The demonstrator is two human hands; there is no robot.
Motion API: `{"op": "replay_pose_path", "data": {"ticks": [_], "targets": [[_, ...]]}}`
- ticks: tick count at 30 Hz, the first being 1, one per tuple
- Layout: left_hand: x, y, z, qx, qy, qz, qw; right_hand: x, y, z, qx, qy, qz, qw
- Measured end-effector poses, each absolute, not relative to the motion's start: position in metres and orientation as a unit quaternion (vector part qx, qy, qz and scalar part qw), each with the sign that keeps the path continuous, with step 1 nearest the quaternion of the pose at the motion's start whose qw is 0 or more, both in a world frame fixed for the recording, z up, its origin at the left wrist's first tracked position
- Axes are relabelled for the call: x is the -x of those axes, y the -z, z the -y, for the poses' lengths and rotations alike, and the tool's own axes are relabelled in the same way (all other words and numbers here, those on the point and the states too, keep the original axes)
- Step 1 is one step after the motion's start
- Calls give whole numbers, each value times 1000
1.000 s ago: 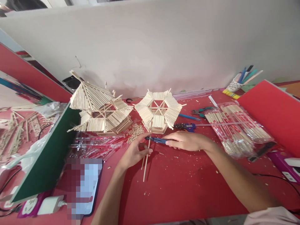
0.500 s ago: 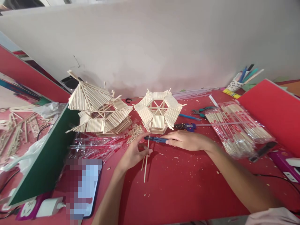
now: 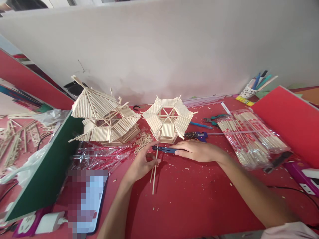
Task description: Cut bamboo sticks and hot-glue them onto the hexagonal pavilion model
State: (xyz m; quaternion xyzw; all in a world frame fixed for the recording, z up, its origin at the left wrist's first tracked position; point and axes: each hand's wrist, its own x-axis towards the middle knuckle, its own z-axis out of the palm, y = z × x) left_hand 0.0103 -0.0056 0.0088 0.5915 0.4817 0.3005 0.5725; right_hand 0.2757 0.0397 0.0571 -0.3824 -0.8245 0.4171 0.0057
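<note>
My left hand [image 3: 141, 163] pinches a thin wooden stick [image 3: 154, 174] and holds it down on the red table [image 3: 194, 199]; a second, shorter stick lies beside it. My right hand [image 3: 198, 151] grips a blue cutter [image 3: 164, 149] whose tip sits across the stick's upper part. Just behind the hands stands a small hexagonal stick model [image 3: 168, 120]. A larger stick roof model [image 3: 106, 116] stands to its left.
Bags of bamboo sticks [image 3: 249, 134] lie at right, with pliers [image 3: 211, 118] and a glue gun [image 3: 196, 134] behind my right hand. A phone [image 3: 88, 199], a charger plug [image 3: 50, 223] and a green board [image 3: 47, 169] are at left. Cut stick bits [image 3: 143, 138] and plastic wrappers [image 3: 99, 156] lie nearby.
Hardly anything has moved: both hands stay on the stick and cutter, and the view has shifted slightly.
</note>
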Motion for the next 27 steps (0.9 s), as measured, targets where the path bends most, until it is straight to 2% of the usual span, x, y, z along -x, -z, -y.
{"op": "replay_pose_path", "data": {"ticks": [14,27], "targets": [[-8,-6,6,-602,-294,-482,564,-271,-56,-38,405,-395,825,5],[-4,-10,2,-572,-323,-476,585,-254,-42,-22,453,-242,858,3]]}}
